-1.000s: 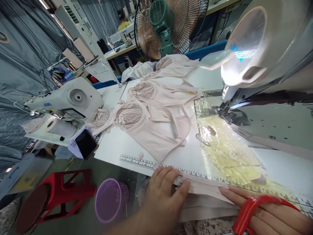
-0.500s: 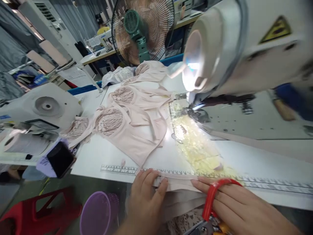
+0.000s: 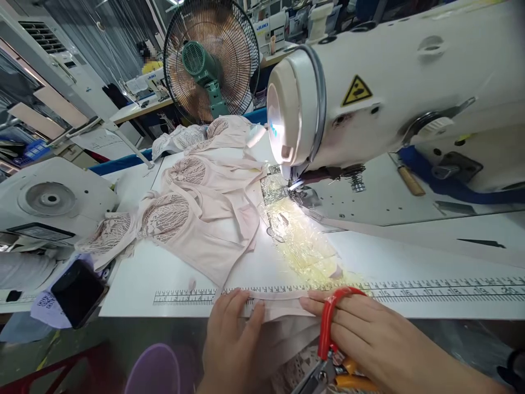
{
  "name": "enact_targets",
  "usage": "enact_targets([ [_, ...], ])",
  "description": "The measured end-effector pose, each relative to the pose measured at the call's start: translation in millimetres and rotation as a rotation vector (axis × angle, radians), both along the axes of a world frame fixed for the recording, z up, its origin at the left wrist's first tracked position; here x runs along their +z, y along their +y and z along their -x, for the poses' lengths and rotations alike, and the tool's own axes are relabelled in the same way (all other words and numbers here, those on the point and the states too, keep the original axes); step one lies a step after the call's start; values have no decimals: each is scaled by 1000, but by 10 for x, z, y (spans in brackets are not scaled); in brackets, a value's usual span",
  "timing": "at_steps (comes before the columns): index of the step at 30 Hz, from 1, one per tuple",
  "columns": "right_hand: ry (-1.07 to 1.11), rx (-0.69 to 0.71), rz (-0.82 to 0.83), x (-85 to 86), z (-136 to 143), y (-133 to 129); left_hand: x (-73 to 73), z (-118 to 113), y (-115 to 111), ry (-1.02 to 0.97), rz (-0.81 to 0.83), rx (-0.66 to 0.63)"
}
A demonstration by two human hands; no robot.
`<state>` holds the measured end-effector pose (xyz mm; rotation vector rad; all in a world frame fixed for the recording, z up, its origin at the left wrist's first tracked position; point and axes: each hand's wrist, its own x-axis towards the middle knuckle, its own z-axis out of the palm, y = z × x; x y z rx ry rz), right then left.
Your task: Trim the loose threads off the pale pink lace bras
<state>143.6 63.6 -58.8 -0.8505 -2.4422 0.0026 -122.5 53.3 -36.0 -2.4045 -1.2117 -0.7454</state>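
My left hand [image 3: 232, 334] is closed on a pale pink bra [image 3: 283, 312], its thumb and fingers gripping the band at the table's front edge. The band's edge lies straight along a printed ruler [image 3: 180, 297], and the lace part hangs below the edge. My right hand [image 3: 369, 336] lies over the other end of the band, fingertips pressing it down. A red handle loop of the scissors [image 3: 328, 323] goes round its fingers. The blades point down toward me, and orange grips show under the palm.
A sewing machine [image 3: 299, 109] with its lamp lit stands at right. Several pink bras [image 3: 205, 230] lie left of its needle, beside yellow film [image 3: 303, 246]. Further left are a second machine [image 3: 53, 197] and a phone [image 3: 77, 293]. A fan [image 3: 211, 60] stands behind; a purple bin [image 3: 153, 372] is below.
My view has turned, so the table and machine appear further left and more of the machine shows. Both hands keep their places on the band, and the scissors still hang on my right hand.
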Motion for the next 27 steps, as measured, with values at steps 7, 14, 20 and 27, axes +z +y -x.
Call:
enact_targets([
  [7, 84, 31, 69, 16, 8, 11, 1, -34, -36, -40, 26, 30],
  [14, -4, 46, 33, -1, -9, 17, -28, -67, -113, -78, 42, 93],
  [20, -171, 115, -64, -107, -129, 84, -14, -113, -171, -86, 53, 123],
  [27, -63, 93, -2, -83, -138, 85, 14, -125, -182, -108, 21, 152],
])
